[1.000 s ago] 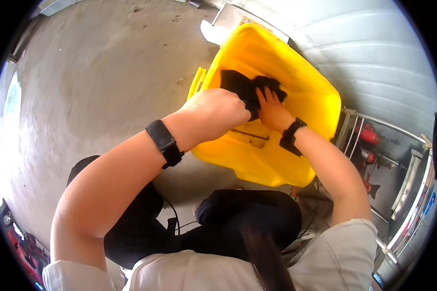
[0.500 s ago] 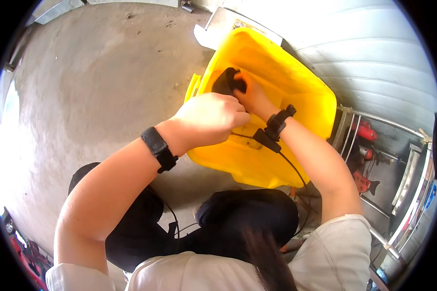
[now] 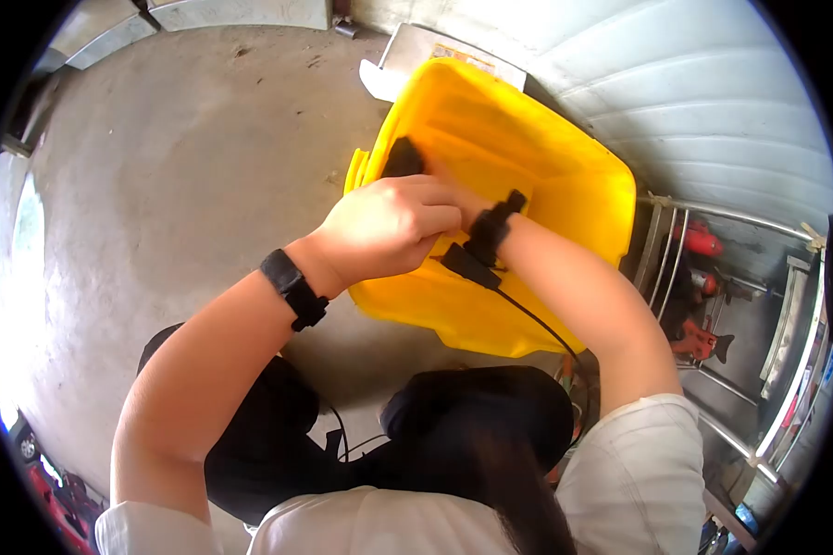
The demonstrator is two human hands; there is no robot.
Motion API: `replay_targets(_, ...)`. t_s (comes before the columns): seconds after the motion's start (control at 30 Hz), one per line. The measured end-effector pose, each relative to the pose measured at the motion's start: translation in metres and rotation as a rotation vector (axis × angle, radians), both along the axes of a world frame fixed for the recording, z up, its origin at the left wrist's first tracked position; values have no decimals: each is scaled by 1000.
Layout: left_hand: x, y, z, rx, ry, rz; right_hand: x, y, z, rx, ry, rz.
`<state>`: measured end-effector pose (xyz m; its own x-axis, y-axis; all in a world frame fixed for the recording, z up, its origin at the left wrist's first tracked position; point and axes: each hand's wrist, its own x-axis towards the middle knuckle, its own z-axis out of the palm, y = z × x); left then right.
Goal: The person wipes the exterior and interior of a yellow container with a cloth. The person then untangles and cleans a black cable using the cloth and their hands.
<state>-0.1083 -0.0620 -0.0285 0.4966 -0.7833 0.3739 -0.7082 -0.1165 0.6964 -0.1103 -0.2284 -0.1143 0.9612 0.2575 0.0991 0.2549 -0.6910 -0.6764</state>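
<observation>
Cloth [image 3: 403, 159], black, is in the L part of the yellow bin [image 3: 453, 319], up by its L wall; it shows just beyond the L hand [image 3: 393, 222], a bit L of the R hand [image 3: 463, 196]; rest of it is hidden behind the hands. L hand is over the bin's L side, knuckles up, fingers curled in; can't tell if it grips cloth or not, as the fingertips are out of sight. R hand reaches in from the R, passing behind the L one; its fingers are covered, so can't tell if it's grasping cloth.

Both wrists have black straps; L strap [image 3: 294, 289] sits outside the bin, R strap [image 3: 492, 227] over it, w/ a small black box [image 3: 472, 266] just nearer; a cable [image 3: 546, 326] runs from the box toward the near R. Metal rack [image 3: 731, 219] is R of the bin; pale wall [image 3: 694, 111] at far R.
</observation>
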Motion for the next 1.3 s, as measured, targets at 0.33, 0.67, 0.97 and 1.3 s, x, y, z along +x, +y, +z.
replay_targets(0.33,1,-1,3,-66,13,-12,44,6,21,1062,194,-382)
replay_targets(0.67,-1,-3,0,-9,-63,61,58,-24,-44,663,1098,-73)
replay_targets(0.97,3,1,2,-63,-8,60,25,-21,42,-176,24,524)
replay_targets(1.3,3,1,2,-83,-27,95,29,-10,-30,556,858,278)
